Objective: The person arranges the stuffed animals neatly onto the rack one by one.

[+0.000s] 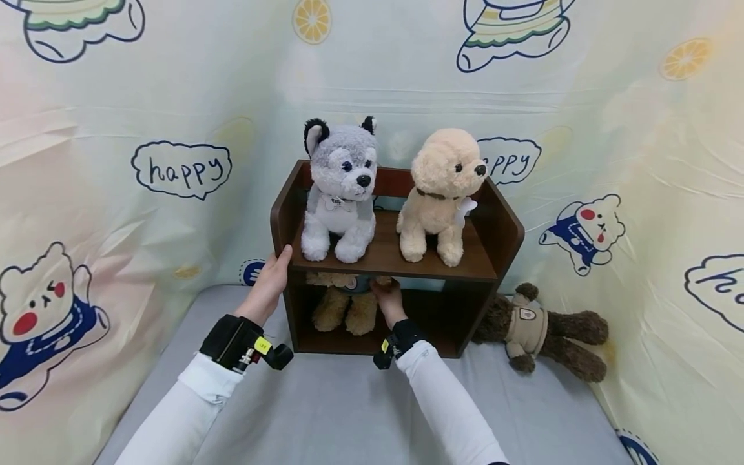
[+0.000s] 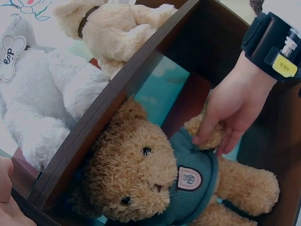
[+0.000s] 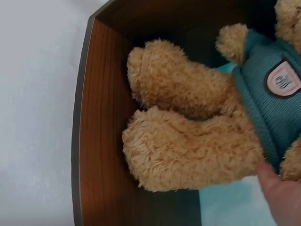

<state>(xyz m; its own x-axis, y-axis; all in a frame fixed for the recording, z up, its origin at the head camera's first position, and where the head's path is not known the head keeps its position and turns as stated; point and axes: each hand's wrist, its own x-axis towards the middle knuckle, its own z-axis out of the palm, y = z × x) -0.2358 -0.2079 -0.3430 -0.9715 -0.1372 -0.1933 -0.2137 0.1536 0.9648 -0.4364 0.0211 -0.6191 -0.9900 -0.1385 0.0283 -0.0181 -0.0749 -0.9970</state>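
A tan teddy bear (image 2: 134, 162) in a teal knitted top sits in the lower compartment of a dark brown wooden shelf (image 1: 386, 242). In the left wrist view, my right hand (image 2: 242, 96) holds the bear's arm between thumb and fingers. My left hand (image 1: 268, 287) grips the shelf's left side panel near the upper board, its thumb on the front edge; its other fingers are mostly hidden. The right wrist view shows the bear's legs (image 3: 193, 150) lying along the compartment floor, with a fingertip touching near the top's hem.
On the upper board sit a grey-and-white plush husky (image 1: 340, 187) at left and a cream plush dog (image 1: 438, 194) at right. A dark brown plush bear (image 1: 529, 326) lies on the grey surface (image 1: 343, 407) right of the shelf. Behind hangs a printed curtain (image 1: 389, 71).
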